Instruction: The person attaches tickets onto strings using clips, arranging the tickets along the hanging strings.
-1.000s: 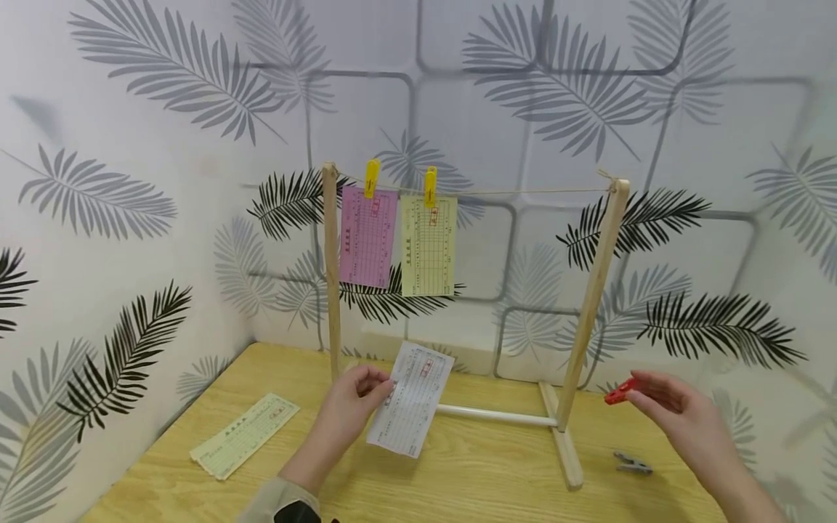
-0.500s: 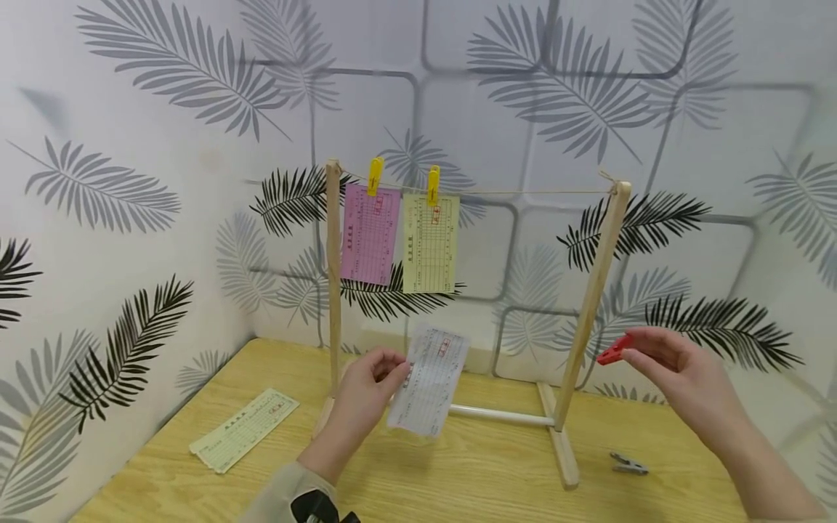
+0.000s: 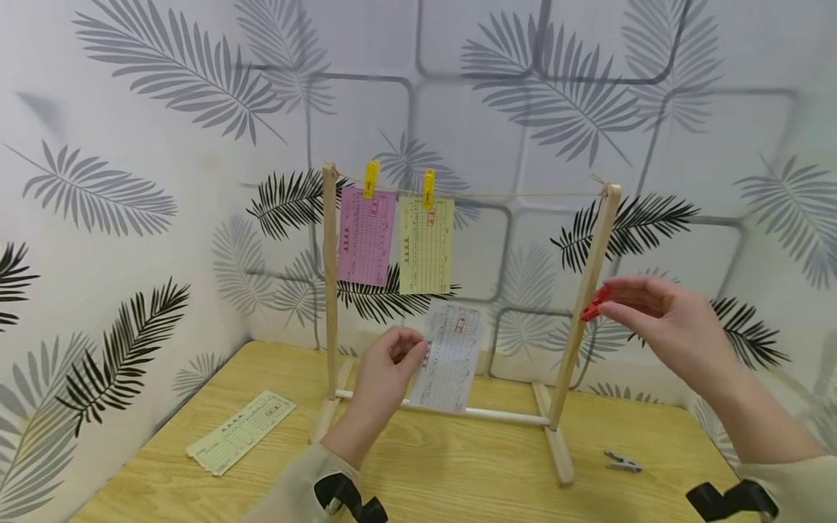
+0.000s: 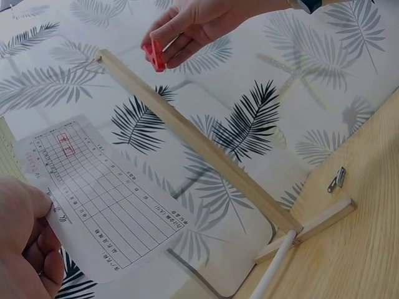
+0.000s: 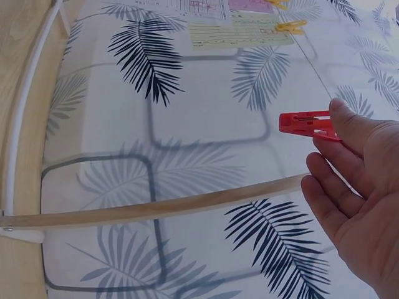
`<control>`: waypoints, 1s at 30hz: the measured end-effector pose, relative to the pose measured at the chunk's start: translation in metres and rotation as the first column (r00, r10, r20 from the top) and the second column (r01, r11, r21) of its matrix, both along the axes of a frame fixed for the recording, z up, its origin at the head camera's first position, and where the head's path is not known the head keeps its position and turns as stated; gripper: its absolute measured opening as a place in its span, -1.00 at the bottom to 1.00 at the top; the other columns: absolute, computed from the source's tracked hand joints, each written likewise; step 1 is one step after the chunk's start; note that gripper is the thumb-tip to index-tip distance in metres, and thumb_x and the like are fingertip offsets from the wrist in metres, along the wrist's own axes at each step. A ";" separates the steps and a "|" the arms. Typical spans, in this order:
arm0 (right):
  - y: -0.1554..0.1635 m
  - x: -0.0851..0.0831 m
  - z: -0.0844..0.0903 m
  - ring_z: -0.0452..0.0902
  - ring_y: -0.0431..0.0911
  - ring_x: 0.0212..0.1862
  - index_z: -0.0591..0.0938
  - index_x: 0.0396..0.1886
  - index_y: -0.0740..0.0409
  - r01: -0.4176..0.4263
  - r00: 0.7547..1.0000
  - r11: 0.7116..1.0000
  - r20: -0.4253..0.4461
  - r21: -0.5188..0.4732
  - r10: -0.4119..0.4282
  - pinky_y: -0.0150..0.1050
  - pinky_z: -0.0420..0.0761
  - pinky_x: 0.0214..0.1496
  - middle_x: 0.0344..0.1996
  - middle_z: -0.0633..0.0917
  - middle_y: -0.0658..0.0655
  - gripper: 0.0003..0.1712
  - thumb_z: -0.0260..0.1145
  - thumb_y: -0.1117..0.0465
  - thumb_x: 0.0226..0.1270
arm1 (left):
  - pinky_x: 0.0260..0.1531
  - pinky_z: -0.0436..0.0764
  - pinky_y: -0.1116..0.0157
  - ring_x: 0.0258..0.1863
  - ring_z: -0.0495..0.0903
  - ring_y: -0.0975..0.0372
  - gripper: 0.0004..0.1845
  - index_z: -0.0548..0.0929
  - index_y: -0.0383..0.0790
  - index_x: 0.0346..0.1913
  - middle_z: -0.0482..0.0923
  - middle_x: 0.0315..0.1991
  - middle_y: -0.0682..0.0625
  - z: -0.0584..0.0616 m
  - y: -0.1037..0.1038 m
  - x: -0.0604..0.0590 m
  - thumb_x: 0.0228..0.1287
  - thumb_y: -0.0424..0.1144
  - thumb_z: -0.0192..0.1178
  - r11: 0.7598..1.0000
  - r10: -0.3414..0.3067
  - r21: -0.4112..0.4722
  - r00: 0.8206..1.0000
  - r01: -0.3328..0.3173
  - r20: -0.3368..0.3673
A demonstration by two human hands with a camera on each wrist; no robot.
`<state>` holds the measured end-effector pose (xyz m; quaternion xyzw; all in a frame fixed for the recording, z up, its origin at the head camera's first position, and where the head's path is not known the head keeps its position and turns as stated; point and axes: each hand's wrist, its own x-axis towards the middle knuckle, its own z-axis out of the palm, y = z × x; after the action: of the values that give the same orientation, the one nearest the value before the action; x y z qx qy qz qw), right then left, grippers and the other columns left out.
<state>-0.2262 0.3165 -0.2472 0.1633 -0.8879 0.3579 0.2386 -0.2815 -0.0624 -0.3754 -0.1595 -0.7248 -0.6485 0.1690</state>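
at the lower left of the head view a stack of pale green slips (image 3: 240, 432) lay flat on the wooden table (image 3: 458, 479), well apart from both hands, seemingly a waiting supply. right of it stood the wooden rack (image 3: 330, 290), two posts with a thin string (image 3: 523, 193) stretched between their tops. near the left post a pink slip (image 3: 366, 236) and a yellow slip (image 3: 426, 245) hung side by side from the string, each gripped at its top edge by a yellow peg (image 3: 370, 178), so they dangled freely.

in the middle of the frame the left hand (image 3: 391, 367) pinched the left edge of a white slip (image 3: 450, 356) between thumb and curled fingers, holding it off the table just below the yellow slip and in front of the rack's white bottom rail (image 3: 497, 415). held by one edge, the paper kept its top margin free. the left wrist view showed the same pinch, the white slip (image 4: 100, 193) fanned out from the hand (image 4: 25, 249).

further right, the right hand (image 3: 660, 323) held a red peg (image 3: 593, 305) at its fingertips, close to the right post (image 3: 588, 290) and below the string; the right wrist view showed the red peg (image 5: 307, 123) clamped at its rear end, nose pointing away. at the lower right a grey metal clip (image 3: 621, 460) lay alone on the table beside the rack's foot.
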 end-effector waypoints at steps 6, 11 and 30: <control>-0.021 -0.003 0.028 0.76 -0.32 0.02 0.70 0.32 0.03 -0.029 1.000 1.000 -0.004 -0.001 0.029 -0.53 0.63 0.01 0.01 0.86 0.00 -0.63 0.44 0.08 0.65 | -0.12 0.65 0.34 -0.15 0.69 0.20 -0.93 0.74 -0.22 0.00 0.77 -0.16 -0.02 0.017 0.011 -0.004 0.61 -0.31 0.36 1.000 -0.002 0.029 0.999 0.003 -0.045; -0.037 -0.012 0.048 0.75 -0.33 0.01 0.71 0.32 0.06 -0.055 0.997 0.998 -0.044 0.041 0.057 -0.54 0.58 0.04 0.02 0.86 0.08 -0.63 0.45 0.09 0.64 | -0.19 0.64 0.36 -0.17 0.67 0.18 -0.93 0.74 -0.22 0.00 0.77 -0.15 -0.04 0.031 0.019 -0.005 0.61 -0.31 0.36 0.998 0.007 0.060 0.997 -0.003 -0.070; -0.087 -0.035 0.109 0.62 -0.15 0.21 0.73 0.32 0.00 -0.033 0.999 0.998 0.004 -0.045 0.034 -0.04 0.47 0.32 0.06 0.85 0.00 -0.54 0.48 -0.09 0.59 | -0.14 0.63 0.29 -0.14 0.64 0.17 -0.90 0.73 -0.22 0.03 0.75 -0.13 -0.04 0.060 0.032 -0.016 0.62 -0.27 0.36 0.987 -0.001 0.161 1.000 0.005 -0.025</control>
<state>-0.2615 0.2298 -0.1381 0.1719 -0.8774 0.3819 0.2341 -0.2980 -0.0307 -0.3152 -0.1546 -0.6677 -0.7032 0.1895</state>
